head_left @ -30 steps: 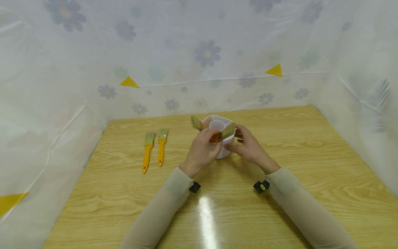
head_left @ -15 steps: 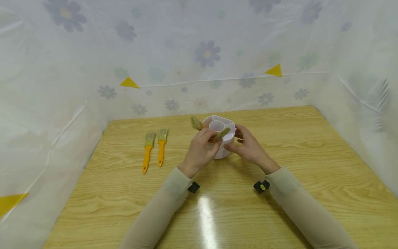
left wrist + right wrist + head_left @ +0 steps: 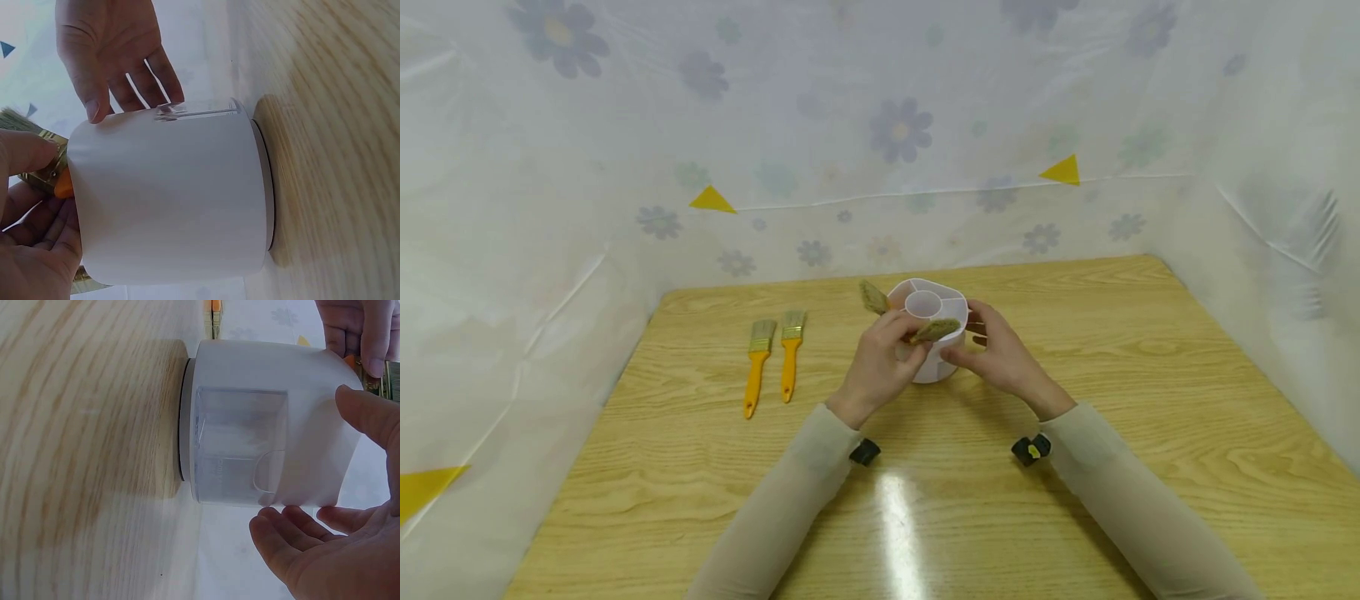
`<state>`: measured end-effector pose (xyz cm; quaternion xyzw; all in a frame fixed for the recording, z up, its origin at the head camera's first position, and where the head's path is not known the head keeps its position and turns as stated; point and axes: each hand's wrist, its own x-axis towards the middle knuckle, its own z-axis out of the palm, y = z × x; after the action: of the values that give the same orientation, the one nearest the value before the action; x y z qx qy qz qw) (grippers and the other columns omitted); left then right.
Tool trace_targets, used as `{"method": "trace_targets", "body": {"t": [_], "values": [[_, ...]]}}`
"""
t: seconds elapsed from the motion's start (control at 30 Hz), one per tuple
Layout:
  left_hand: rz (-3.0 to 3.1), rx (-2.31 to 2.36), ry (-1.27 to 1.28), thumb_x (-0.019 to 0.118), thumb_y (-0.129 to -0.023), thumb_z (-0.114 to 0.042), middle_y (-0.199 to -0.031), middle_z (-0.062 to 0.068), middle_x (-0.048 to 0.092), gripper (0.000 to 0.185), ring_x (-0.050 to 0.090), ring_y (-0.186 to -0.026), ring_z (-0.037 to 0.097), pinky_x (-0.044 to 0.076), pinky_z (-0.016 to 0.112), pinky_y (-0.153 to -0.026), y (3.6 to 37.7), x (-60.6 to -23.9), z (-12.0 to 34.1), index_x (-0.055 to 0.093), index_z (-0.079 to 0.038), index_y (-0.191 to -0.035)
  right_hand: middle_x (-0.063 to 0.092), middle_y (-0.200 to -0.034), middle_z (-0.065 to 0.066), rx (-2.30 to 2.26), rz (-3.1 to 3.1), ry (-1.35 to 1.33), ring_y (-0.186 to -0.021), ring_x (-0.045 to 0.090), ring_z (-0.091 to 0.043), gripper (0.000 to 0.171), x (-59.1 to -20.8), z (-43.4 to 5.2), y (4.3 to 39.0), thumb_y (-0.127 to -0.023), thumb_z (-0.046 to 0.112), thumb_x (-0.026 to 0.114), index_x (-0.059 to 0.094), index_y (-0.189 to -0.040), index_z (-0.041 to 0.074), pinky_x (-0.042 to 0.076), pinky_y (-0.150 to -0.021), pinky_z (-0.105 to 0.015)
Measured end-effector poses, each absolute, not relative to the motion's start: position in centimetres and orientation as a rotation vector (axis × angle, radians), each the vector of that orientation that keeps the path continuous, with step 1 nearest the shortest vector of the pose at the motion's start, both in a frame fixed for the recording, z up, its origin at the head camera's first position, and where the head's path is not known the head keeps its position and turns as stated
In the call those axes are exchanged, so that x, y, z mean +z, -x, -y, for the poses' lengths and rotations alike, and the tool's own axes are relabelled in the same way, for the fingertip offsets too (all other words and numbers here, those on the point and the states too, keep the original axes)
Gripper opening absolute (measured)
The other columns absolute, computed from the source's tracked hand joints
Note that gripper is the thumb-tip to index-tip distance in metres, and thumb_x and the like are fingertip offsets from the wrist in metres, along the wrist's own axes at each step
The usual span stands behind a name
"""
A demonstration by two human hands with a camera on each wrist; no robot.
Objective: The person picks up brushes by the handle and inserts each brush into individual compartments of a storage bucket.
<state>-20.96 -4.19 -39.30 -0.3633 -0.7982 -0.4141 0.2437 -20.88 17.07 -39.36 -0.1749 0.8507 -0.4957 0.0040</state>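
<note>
Head view: the left hand (image 3: 880, 358) has its thumb and fingers closed in a pinch on one paintbrush (image 3: 938, 330) at the near rim of a white holder (image 3: 934, 371), with the bristles pointing outward over that rim. In the left wrist view, the grip is at the brush's metal band, and a short bit of the orange handle shows right at the holder's edge; the rest is hidden. The right hand (image 3: 1000, 354) is partly open, its thumb on the near side of the holder and its fingers on the far side, steadying the corner. The holder stands upright on the wooden table (image 3: 1075, 500), with a round middle compartment and dividers around it; the right wrist view shows a clear drawer (image 3: 240, 444) in its side. A second brush (image 3: 872, 297) leans outward over the left rim, its handle mostly hidden. Well to the left, a third brush (image 3: 758, 367) and a fourth brush (image 3: 792, 357) lie side by side, bristles away from the person. A flowered sheet (image 3: 805, 100) hangs behind the table.
</note>
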Motion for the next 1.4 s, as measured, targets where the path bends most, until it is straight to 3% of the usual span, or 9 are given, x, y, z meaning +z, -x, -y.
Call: {"method": "trace_targets", "body": {"t": [1.17,1.4], "values": [[2.086,-1.139,1.027,0.069,-0.083,0.003,-0.091,0.007,0.063,0.030,0.059,-0.084,0.021,0.052,0.029,-0.075,19.8,-38.2,6.8,0.065,-0.005,-0.112,0.037,-0.143,-0.014,-1.570,-2.636,0.519,-0.131,0.037,-0.033,0.086,-39.2,-17.1,20.7,-0.085,0.034,0.072,0.021,-0.150,0.011,0.031,-0.106,-0.053],[2.123,-1.107,0.986,0.070,-0.083,-0.001,-0.096,0.011,0.064,0.018,0.059,-0.084,0.022,0.051,0.031,-0.076,19.1,-38.1,8.2,0.066,0.000,-0.101,0.042,-0.139,-0.014,-1.567,-2.643,0.541,-0.128,0.041,-0.034,0.084,-39.4,-17.1,21.0,-0.084,0.034,0.073,0.026,-0.149,0.009,0.031,-0.104,-0.055]]}}
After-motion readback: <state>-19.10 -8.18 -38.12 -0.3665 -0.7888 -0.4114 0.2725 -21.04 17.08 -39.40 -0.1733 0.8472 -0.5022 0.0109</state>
